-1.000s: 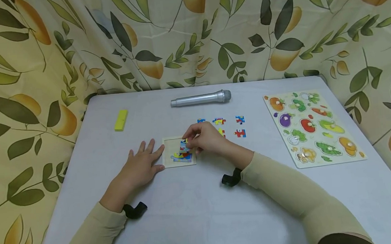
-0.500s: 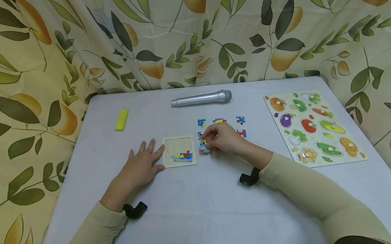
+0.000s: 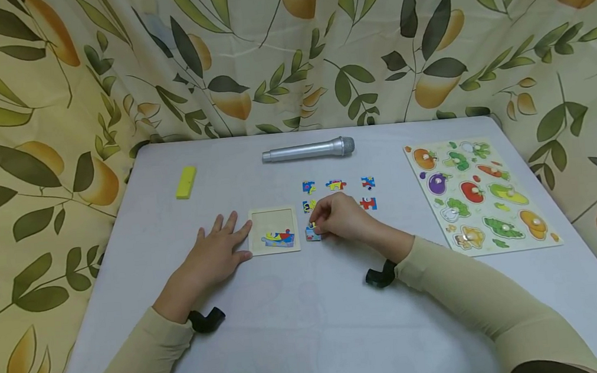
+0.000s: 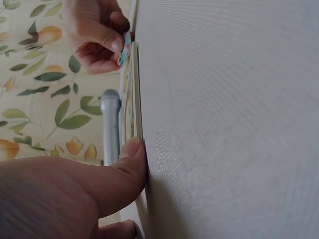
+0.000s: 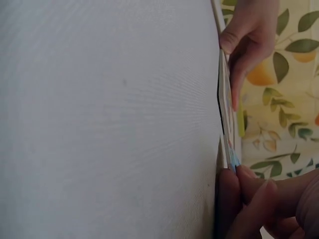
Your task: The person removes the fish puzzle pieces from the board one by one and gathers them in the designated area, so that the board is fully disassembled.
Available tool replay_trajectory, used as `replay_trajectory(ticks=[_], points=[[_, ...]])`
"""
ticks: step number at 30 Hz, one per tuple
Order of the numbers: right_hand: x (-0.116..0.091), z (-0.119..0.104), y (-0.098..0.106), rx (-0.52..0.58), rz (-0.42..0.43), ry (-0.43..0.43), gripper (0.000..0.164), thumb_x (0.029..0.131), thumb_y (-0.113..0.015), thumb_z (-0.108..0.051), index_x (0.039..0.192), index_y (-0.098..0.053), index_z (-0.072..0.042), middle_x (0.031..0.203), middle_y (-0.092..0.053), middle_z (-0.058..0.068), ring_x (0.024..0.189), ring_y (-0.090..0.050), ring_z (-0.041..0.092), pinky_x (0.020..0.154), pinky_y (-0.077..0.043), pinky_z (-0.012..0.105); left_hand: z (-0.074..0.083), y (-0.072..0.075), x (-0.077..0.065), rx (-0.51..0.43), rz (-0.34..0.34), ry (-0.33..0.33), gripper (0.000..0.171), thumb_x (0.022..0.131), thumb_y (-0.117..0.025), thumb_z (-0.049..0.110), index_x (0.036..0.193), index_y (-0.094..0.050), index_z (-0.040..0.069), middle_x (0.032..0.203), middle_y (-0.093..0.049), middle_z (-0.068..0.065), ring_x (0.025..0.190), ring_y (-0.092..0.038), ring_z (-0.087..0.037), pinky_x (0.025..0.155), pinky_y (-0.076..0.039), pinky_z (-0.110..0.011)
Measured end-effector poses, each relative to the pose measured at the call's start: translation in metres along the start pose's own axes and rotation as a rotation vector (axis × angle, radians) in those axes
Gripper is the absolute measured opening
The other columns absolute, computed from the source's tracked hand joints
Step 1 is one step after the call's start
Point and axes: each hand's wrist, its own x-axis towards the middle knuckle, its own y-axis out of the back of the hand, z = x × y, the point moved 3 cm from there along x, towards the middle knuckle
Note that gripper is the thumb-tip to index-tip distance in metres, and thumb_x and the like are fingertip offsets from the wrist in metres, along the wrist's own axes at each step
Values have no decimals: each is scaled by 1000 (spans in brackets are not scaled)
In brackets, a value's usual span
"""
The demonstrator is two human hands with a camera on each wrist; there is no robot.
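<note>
My left hand (image 3: 216, 250) lies with fingers spread on the table, its thumb and index fingertip right at the left edge of a small wooden puzzle tray (image 3: 256, 214). Inside the tray, near its bottom, sit joined yellow, red and blue jigsaw pieces (image 3: 279, 239). Just right of the tray, my right hand (image 3: 345, 216) pinches a light-blue puzzle piece (image 3: 312, 232) between thumb and fingers. The left wrist view shows that piece (image 4: 124, 50) edge-on in the fingertips. Loose jigsaw pieces lie behind this hand, among them a red one (image 3: 368, 204); the hand hides part of their group.
A silver microphone (image 3: 306, 151) lies toward the back of the table. At the back left is a yellow block (image 3: 185, 183). A vegetable peg board (image 3: 517, 191) occupies the right side. Leaf-patterned cloth (image 3: 286, 51) hangs behind the table.
My right hand has moved right, from over the tray to beside it, carrying the light-blue piece. The joined pieces in the tray are now uncovered. My left hand has stayed put.
</note>
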Motion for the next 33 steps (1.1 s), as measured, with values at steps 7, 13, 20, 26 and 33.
replay_trajectory(ticks=[7, 13, 20, 26, 33], points=[[0, -1, -3, -48, 32, 1, 6, 93, -83, -8, 96, -79, -10, 83, -71, 6, 65, -67, 20, 58, -55, 27, 0, 0, 0, 4, -1, -1, 74, 104, -71, 42, 168, -37, 25, 180, -20, -17, 166, -12, -50, 126, -14, -81], [2, 1, -5, -93, 40, -11, 4, 94, -80, -7, 97, -79, -10, 84, -72, 6, 69, -70, 21, 62, -58, 28, 1, 0, 1, 13, -8, 1, 74, 104, -70, 42, 168, -37, 25, 180, -20, -17, 166, -12, -50, 126, -14, -81], [1, -6, -7, -286, 94, 77, 5, 90, -84, -10, 93, -81, -13, 84, -72, 1, 80, -65, 21, 67, -53, 30, 1, 1, -1, 18, -10, 12, 74, 104, -69, 43, 169, -36, 25, 180, -19, -16, 167, -11, -49, 127, -14, -80], [-1, -11, -8, -351, 137, 121, 14, 90, -86, -11, 102, -80, -14, 86, -68, 2, 85, -61, 21, 68, -52, 31, 1, 1, -2, 23, -2, 7, 74, 105, -69, 43, 168, -37, 25, 180, -20, -17, 166, -13, -50, 126, -15, -80], [5, -26, -21, -287, 52, 210, 25, 94, -78, -7, 119, -80, -11, 99, -68, 3, 86, -64, 19, 71, -55, 29, 4, 3, -3, 21, -12, 9, 73, 105, -69, 42, 169, -37, 25, 180, -20, -17, 166, -13, -50, 126, -15, -80]])
